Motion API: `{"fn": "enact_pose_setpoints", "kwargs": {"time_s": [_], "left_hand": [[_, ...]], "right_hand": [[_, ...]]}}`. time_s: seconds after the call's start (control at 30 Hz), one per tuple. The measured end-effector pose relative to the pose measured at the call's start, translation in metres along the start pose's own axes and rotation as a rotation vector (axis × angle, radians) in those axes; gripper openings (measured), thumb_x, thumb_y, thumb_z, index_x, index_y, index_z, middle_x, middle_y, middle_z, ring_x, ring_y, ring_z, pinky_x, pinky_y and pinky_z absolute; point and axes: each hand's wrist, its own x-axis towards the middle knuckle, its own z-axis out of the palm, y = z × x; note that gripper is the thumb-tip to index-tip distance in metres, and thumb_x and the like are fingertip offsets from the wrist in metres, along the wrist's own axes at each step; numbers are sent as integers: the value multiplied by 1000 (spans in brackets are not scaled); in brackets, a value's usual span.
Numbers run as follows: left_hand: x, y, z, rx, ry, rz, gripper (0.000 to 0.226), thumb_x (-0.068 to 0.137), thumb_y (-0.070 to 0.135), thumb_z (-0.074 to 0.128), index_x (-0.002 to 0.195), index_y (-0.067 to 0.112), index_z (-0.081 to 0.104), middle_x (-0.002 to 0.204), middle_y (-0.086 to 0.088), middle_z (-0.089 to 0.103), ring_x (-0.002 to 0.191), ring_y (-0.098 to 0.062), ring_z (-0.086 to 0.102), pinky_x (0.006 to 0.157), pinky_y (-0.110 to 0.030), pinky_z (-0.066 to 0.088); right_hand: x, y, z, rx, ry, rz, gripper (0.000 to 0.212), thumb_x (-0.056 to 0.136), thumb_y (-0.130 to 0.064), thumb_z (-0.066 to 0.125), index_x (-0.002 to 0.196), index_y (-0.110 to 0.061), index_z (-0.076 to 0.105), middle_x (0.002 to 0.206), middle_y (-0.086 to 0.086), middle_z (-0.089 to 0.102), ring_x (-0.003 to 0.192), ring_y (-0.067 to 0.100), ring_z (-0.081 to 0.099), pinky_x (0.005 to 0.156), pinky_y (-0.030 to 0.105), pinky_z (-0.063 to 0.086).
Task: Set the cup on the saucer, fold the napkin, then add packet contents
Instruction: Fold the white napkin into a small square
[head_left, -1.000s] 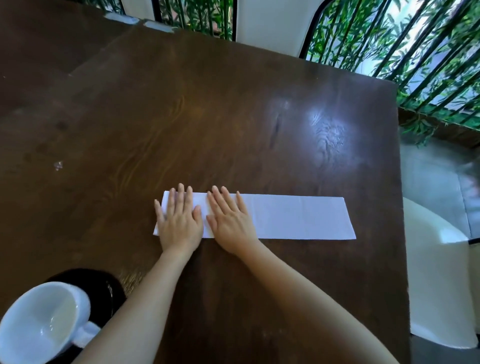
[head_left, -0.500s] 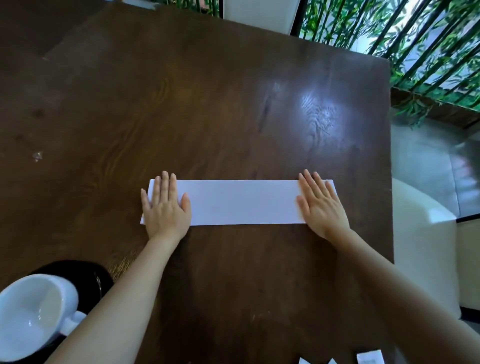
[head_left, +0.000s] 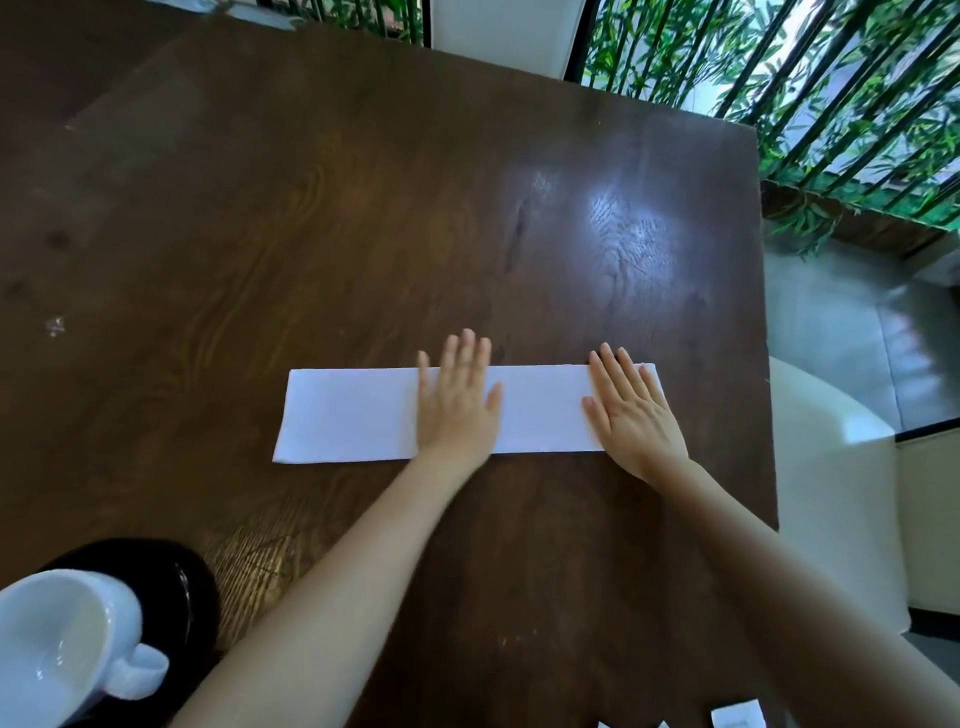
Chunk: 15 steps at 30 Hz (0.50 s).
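A white napkin (head_left: 353, 415) lies folded into a long flat strip across the middle of the dark wooden table (head_left: 363, 208). My left hand (head_left: 457, 400) presses flat on its middle, fingers spread. My right hand (head_left: 631, 410) lies flat on its right end, covering that edge. At the bottom left a white cup (head_left: 62, 644) stands on a black saucer (head_left: 192, 587), handle pointing right. White packets (head_left: 735, 716) show at the bottom edge, partly cut off.
The table's right edge runs close to my right hand. A white chair (head_left: 831, 499) stands beyond that edge. Black railings with green bamboo (head_left: 831, 88) rise at the back right. A small shiny speck (head_left: 54, 326) sits at the table's left.
My left hand has slid right from the napkin's left end to its middle. My right hand moved earlier from the left part to the right end and stays there.
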Motion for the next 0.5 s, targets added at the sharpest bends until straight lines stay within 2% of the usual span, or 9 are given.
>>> {"fn": "enact_pose_setpoints", "kwargs": {"time_s": [0.13,0.37,0.5], "left_hand": [[-4,8,15,69,-53,35,62,95,48,14,148,17,4,158,-2,4,145,-18,-1,115,-43,-8],[-29,-83,2,57,54,-255,68,92,53,21,147,14,10,157,-5,10,145,-17,4,116,-45,0],[-38,-104,-5,61,65,-279,71,92,53,26,147,10,13,157,-8,12,145,-20,5,117,-44,2]], "right_hand": [[0,0,1,-8,8,0,58,98,-46,10,149,-23,-2,158,-6,-9,145,11,-13,117,32,-11],[0,1,3,-2,19,-3,59,96,-49,7,149,-24,-2,154,-9,-13,143,9,-15,117,32,-11],[0,0,3,-8,28,9,60,95,-50,6,149,-24,-1,157,-7,-9,142,8,-15,117,32,-10]]}}
